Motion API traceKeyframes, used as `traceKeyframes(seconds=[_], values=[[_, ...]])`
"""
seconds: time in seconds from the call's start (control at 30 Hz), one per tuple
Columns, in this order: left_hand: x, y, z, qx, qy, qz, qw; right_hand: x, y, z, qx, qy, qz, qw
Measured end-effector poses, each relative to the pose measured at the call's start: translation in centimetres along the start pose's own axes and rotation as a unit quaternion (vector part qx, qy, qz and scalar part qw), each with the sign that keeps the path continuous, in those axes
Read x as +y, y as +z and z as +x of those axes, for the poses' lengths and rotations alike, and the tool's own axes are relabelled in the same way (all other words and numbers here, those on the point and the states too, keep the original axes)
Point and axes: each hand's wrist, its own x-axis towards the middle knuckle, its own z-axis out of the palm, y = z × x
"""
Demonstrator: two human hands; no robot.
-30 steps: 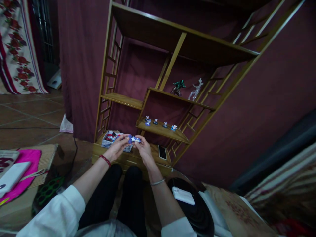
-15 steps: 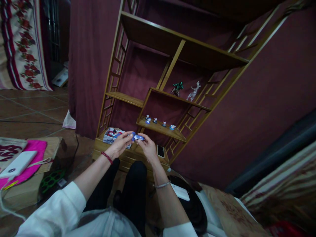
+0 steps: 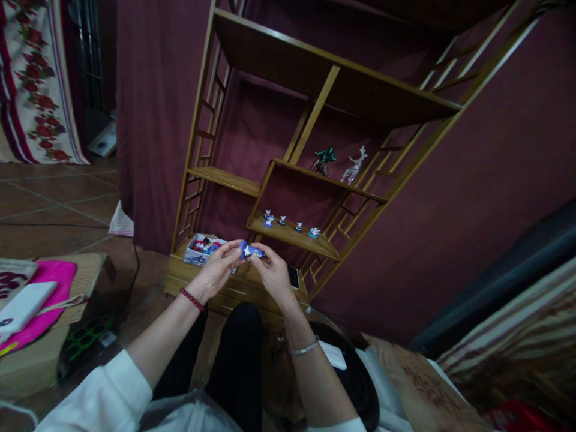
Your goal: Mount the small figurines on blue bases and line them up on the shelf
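Between my two hands is a small blue-purple and white figurine (image 3: 251, 251), lying sideways. My left hand (image 3: 221, 267) pinches its left end, and my right hand (image 3: 272, 270) grips the right end with thumb and fingers. The details of the figurine are too small to make out. Just behind my left hand stands a patterned box (image 3: 194, 254) holding several red, white and dark small items. Beyond the hands, on a low shelf, stand several small figurines (image 3: 282, 220) on little bases.
A wooden shelf unit (image 3: 260, 228) leans across the view. A green figure (image 3: 324, 159) and a clear deer ornament (image 3: 354, 165) stand on its middle shelf. A dark phone-like slab (image 3: 293, 277) lies near my right hand. At left, a white device (image 3: 27, 307) rests on pink cloth (image 3: 65, 273).
The view has shifted slightly. Both hands stay on the figurine in nearly the same place, and the figurine seems turned a little.
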Motion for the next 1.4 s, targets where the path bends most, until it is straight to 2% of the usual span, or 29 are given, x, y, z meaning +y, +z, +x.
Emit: traceKeyframes(seconds=[0.27,0.77,1.4], values=[[0.0,-0.1,0.5,0.007,0.007,-0.01,1.0,-0.5,-0.1,0.6,-0.007,-0.022,-0.038,0.999],[-0.3,-0.7,1.5,0.022,-0.026,-0.023,0.999,-0.7,-0.8,1.7,-0.047,-0.086,-0.124,0.987],[-0.6,-1.0,1.9,0.024,-0.044,-0.019,0.999,0.1,-1.8,3.0,-0.111,-0.156,-0.163,0.968]])
